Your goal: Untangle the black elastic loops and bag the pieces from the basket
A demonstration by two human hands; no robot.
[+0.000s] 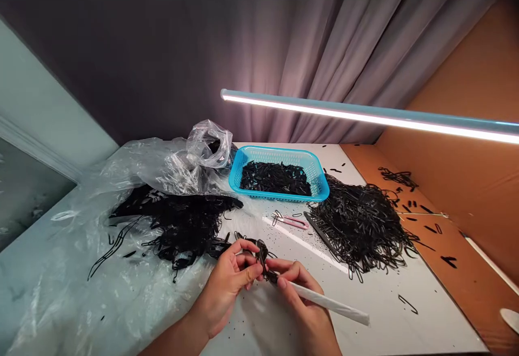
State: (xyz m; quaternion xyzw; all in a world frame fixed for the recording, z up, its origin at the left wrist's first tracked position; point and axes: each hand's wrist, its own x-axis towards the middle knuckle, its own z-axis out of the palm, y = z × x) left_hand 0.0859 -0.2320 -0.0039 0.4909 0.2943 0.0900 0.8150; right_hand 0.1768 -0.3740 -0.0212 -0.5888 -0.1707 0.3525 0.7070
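Observation:
My left hand (235, 272) pinches a small black piece (261, 250) that looks like a thin strip or loop. Close beside it, my right hand (302, 294) is closed around a slim tool with a white-wrapped handle (340, 307). The tool's front end meets the black piece between my fingers, and its tip is hidden. Left of my hands, a heap of black strips and joined pieces (182, 231) lies on clear plastic. To the right is a large pile of thin black loops (363, 226).
Behind my hands stands a blue basket (324, 188) holding small black pieces (275, 177). A pink-handled tool (295, 222) and a dark slender tool (322, 232) lie before it. Crumpled clear plastic (162, 164) covers the left. A lit tube lamp (365, 115) hangs over the right side.

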